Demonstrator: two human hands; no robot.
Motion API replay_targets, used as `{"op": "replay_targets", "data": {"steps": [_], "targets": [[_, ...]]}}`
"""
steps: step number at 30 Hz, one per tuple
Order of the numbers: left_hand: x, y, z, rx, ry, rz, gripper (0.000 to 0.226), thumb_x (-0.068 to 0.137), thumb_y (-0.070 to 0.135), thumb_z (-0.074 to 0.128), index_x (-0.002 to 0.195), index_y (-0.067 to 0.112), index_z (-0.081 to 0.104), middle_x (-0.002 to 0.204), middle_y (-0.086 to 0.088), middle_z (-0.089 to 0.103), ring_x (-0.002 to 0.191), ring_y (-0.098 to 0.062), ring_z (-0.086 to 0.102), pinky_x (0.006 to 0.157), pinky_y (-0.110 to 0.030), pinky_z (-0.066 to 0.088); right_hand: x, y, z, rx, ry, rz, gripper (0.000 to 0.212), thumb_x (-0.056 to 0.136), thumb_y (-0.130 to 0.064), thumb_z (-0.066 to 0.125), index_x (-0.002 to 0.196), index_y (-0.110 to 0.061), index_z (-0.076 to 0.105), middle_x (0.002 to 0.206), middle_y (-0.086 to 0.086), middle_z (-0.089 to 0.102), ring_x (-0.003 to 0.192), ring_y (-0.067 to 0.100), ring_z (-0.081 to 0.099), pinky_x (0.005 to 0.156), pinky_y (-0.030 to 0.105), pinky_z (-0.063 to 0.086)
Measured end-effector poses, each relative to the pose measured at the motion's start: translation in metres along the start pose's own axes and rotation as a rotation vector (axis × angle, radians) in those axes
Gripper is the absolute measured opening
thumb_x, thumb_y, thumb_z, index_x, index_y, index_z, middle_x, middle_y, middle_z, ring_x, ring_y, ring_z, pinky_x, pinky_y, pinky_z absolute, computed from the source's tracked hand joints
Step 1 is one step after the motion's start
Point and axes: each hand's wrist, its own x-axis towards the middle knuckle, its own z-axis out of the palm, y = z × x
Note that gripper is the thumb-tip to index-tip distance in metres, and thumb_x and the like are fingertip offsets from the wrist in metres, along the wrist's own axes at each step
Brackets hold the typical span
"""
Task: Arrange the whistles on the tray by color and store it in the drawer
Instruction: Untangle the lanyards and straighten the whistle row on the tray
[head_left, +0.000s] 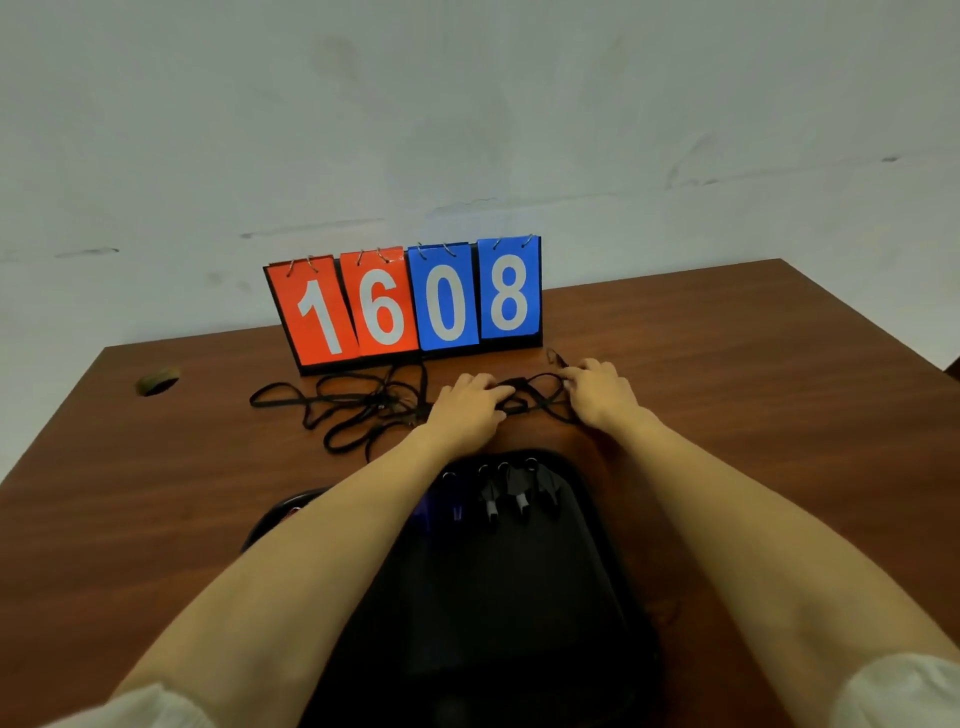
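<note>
A black tray (519, 597) lies on the brown table between my forearms. At its far end lie several whistles: blue ones (441, 506) on the left and black ones (519, 493) on the right. Just beyond the tray, both hands work on a black lanyard (540, 395). My left hand (467, 408) holds the cord at its fingertips. My right hand (597, 392) pinches the cord's other side. A tangle of more black lanyards (358, 410) spreads to the left of my left hand. Any whistle on the held cord is hidden.
A flip scoreboard (410, 304) reading 1608 stands at the table's back edge against the wall. A round cable hole (157, 380) sits at the far left of the table (779, 415). A dark object (275, 514) shows under my left forearm.
</note>
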Motion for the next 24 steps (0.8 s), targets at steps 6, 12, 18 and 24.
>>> {"op": "replay_targets", "data": {"steps": [6, 12, 18, 24], "targets": [[-0.001, -0.017, 0.013, 0.026, 0.059, -0.105, 0.041, 0.1, 0.021, 0.039, 0.14, 0.022, 0.043, 0.143, -0.006, 0.039, 0.13, -0.029, 0.034, 0.105, -0.047, 0.032, -0.002, -0.001, 0.0, -0.03, 0.153, 0.121, 0.027, 0.094, 0.003, 0.035, 0.117, -0.001, 0.05, 0.122, 0.019, 0.052, 0.114, 0.036, 0.047, 0.084, 0.042, 0.043], [-0.024, -0.022, 0.001, 0.042, -0.014, -0.203, 0.042, 0.099, 0.024, 0.038, 0.141, 0.019, 0.042, 0.143, -0.011, 0.038, 0.133, -0.033, 0.03, 0.109, -0.05, 0.027, -0.026, 0.004, -0.009, 0.059, 0.112, 0.247, 0.032, 0.093, 0.0, 0.04, 0.125, 0.003, 0.039, 0.133, 0.023, 0.042, 0.123, 0.037, 0.039, 0.097, 0.041, 0.04], [-0.054, 0.018, -0.039, -0.033, 0.079, -0.168, 0.052, 0.095, 0.031, 0.051, 0.142, 0.015, 0.037, 0.144, -0.011, 0.038, 0.132, -0.031, 0.035, 0.109, -0.046, 0.032, -0.065, -0.014, -0.057, 0.438, 0.308, 0.142, 0.022, 0.095, -0.012, 0.045, 0.114, -0.006, 0.054, 0.12, 0.008, 0.046, 0.091, 0.024, 0.052, 0.082, 0.035, 0.045], [-0.092, 0.089, -0.094, -0.679, 0.274, 0.021, 0.06, 0.092, 0.027, 0.059, 0.144, 0.011, 0.034, 0.146, -0.006, 0.043, 0.133, -0.023, 0.042, 0.108, -0.031, 0.034, -0.112, -0.066, -0.131, 0.675, 0.39, -0.158, 0.013, 0.093, -0.009, 0.049, 0.104, -0.01, 0.056, 0.092, -0.004, 0.053, 0.082, 0.012, 0.049, 0.063, 0.013, 0.036]]}}
